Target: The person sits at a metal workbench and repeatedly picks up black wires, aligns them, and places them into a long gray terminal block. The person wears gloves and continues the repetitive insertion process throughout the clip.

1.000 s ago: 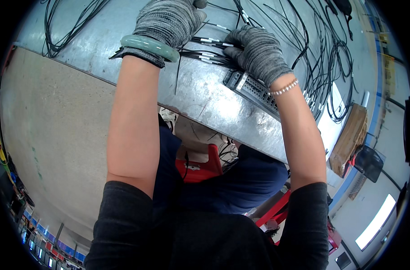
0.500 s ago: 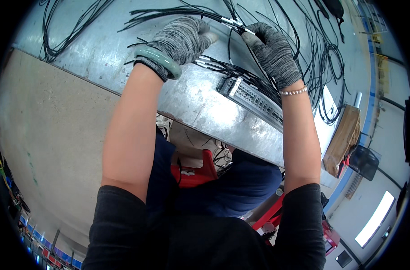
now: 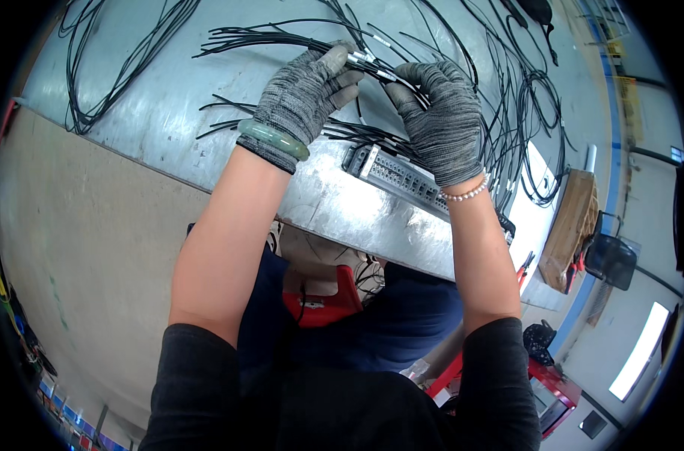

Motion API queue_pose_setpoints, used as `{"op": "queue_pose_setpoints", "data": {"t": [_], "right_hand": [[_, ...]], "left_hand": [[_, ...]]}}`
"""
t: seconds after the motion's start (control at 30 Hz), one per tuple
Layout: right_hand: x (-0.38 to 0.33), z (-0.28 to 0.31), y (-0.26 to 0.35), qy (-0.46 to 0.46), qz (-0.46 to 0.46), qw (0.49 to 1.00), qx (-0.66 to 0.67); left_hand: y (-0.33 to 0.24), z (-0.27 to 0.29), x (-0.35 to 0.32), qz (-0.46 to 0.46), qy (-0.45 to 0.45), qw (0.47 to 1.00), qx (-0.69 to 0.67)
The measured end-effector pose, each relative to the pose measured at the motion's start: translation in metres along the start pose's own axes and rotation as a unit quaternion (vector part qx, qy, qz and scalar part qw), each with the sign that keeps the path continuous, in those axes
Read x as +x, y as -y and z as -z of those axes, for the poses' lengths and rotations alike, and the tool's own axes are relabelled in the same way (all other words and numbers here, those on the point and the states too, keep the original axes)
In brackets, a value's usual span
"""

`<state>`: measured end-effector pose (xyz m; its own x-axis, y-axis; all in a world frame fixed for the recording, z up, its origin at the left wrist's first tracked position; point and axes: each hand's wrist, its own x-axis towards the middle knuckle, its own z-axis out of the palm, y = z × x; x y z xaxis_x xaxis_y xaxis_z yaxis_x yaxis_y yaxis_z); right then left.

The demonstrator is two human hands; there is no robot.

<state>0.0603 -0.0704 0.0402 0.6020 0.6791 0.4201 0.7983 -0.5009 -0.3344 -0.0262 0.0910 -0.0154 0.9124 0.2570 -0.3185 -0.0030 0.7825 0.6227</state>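
A bundle of thin black cables (image 3: 270,35) with white marker sleeves (image 3: 360,57) stretches between my hands above the metal table (image 3: 330,199). My left hand (image 3: 300,94), in a grey knit glove, pinches it just left of the sleeves, thumb on top. Right of the sleeves, my gloved right hand (image 3: 443,124) is closed round the same bundle, its fingertips partly hidden. Below lies a second bundle of black cables (image 3: 360,133). A long grey multi-pin connector (image 3: 402,177) rests beside it near the table's front edge, partly covered by my right wrist.
Looped black cables (image 3: 94,113) lie at the far left, and a larger tangle (image 3: 537,105) at the right. A wooden block (image 3: 571,229) and red-handled pliers (image 3: 525,269) are at the table's right end. A red stool (image 3: 327,301) shows below, between my legs.
My left hand, beneath the bundle before, now has its thumb and fingers on it near the marker sleeves. My right hand has shifted left and down with the bundle. The view has turned slightly.
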Motion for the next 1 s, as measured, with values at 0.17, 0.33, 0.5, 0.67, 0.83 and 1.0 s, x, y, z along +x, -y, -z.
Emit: {"op": "queue_pose_setpoints", "data": {"t": [0.17,0.33,0.5,0.67,0.83,1.0], "right_hand": [[-0.002,-0.001,0.002,-0.011,-0.007,1.000,-0.019],[0.000,-0.002,0.003,0.001,-0.036,0.999,0.022],[0.009,-0.003,-0.004,0.038,-0.116,0.990,0.072],[0.011,-0.004,-0.012,0.081,-0.090,0.990,0.071],[0.024,0.001,-0.010,0.127,-0.079,0.985,0.089],[0.031,0.003,-0.014,0.140,-0.086,0.984,0.063]], "left_hand": [[-0.001,-0.003,0.001,-0.007,0.000,1.000,0.004],[0.006,0.009,0.008,-0.035,0.051,0.998,-0.023],[0.001,-0.008,0.000,-0.024,0.002,0.998,-0.050],[0.002,-0.008,0.004,-0.026,-0.066,0.997,-0.002],[0.000,-0.013,0.003,-0.014,-0.084,0.996,0.014],[-0.001,-0.016,0.002,-0.016,-0.092,0.995,0.025]]}}
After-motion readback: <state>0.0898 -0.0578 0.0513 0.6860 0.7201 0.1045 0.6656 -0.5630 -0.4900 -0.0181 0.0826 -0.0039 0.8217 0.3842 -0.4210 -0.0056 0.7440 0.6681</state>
